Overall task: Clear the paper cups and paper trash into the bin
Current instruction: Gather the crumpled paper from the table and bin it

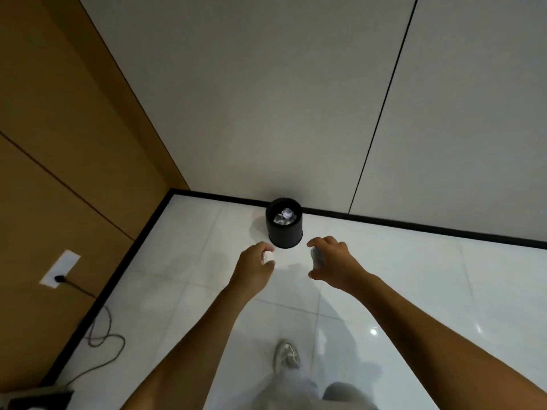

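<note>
The black bin (284,224) stands upright on the white tiled floor (414,285), close against the black skirting (414,226) at the foot of the pale panelled wall (266,99). Crumpled paper (286,215) and something greyish lie inside it, below the rim. Just short of the bin, both arms reach forward. The left hand (256,261) has its grip curled round a small pale object (268,257), too blurred to name. The right hand (328,258) has its fingers bent round a greyish crumpled piece (316,255), thumb spread below it. Neither hand touches the bin.

To the left, a brown wooden wall (59,143) meets the pale wall in a corner near the bin. A white socket plate (60,269) sits low on the wood, with a dark cable (103,341) trailing down onto the floor. Glossy tiles run wide to the right and toward the camera. A pale shoe (285,355) shows below between the arms.
</note>
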{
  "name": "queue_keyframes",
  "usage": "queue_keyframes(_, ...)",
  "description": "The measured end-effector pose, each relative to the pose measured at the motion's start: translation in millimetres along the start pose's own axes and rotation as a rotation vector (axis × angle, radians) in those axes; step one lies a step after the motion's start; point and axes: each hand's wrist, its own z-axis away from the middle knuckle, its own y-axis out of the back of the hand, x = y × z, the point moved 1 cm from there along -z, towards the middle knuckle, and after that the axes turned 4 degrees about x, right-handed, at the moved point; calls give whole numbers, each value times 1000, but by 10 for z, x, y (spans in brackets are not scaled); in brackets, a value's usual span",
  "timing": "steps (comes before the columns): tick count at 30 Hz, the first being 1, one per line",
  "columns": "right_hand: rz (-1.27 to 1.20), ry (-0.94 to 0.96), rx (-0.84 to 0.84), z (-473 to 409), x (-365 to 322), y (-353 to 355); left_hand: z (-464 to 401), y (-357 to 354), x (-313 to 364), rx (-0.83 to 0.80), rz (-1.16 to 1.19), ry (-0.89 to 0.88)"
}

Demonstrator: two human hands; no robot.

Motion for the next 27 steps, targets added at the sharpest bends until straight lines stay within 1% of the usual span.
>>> queue_keyframes(3,-11,-11,23,-561,-155,116,-641,243,24,1,-14,-14)
queue_keyframes(5,-27,-24,9,-894,-204,156,-1002,345,22,1,-7,-6)
queue_keyframes(12,-31,-73,2,-2167,-208,228,-2314,434,-28,-34,-29,12)
queue_keyframes(16,-58,-81,3,-3052,-135,209,-3184,395,-75,-42,-28,21)
queue_keyframes(20,-51,-118,-18,-3899,-18,182,-4048,300,-131,-57,-22,76)
queue_keyframes(24,-69,-186,-9,-4541,117,99,-4690,186,-228,-90,-16,148)
queue_keyframes(27,-66,-220,-24,-4952,253,-98,-5081,49,-401,-106,-13,183)
